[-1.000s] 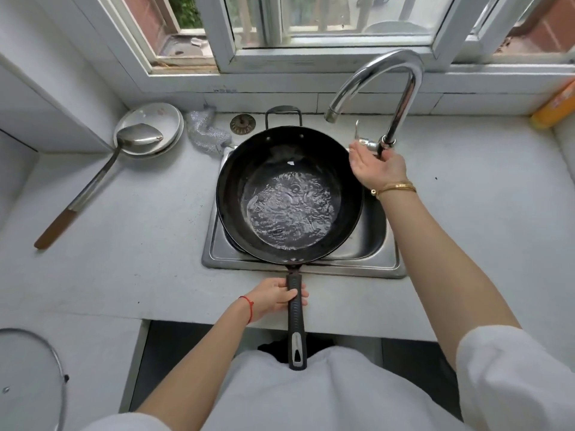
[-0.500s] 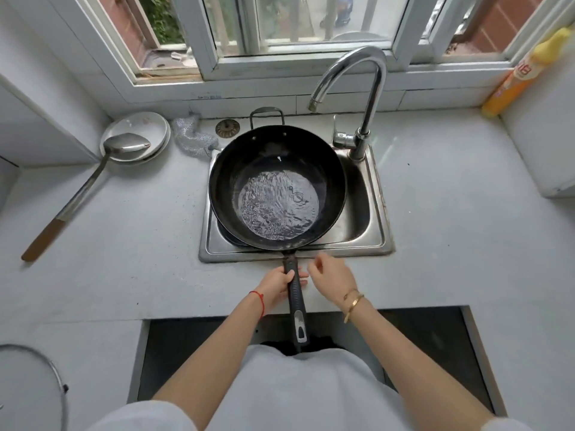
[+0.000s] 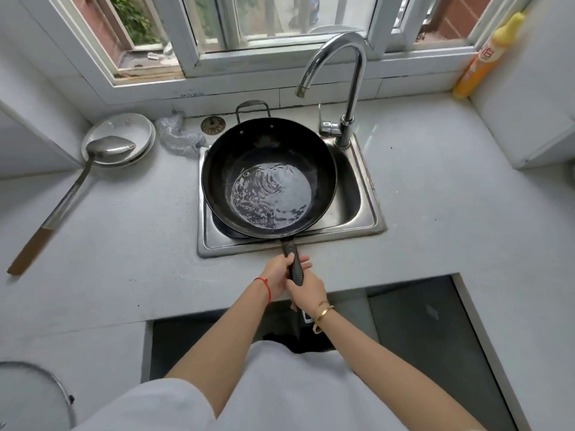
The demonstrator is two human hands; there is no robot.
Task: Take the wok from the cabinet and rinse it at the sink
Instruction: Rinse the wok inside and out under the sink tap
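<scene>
Fingers of both hands, left and right, grip the wok handle, which points toward the person; pan over the sink, tap behind-right.

The round black metal wok has a dull, dark inner wall, with a glossy rippled pool of water in its bottom, and a ribbed matt black plastic handle. The rectangular stainless steel sink looks brushed and faintly stained; the curved chrome tap is mirror-bright. The pale grey countertop is matt and speckled. The long steel ladle ends in a brown wooden grip.
</scene>
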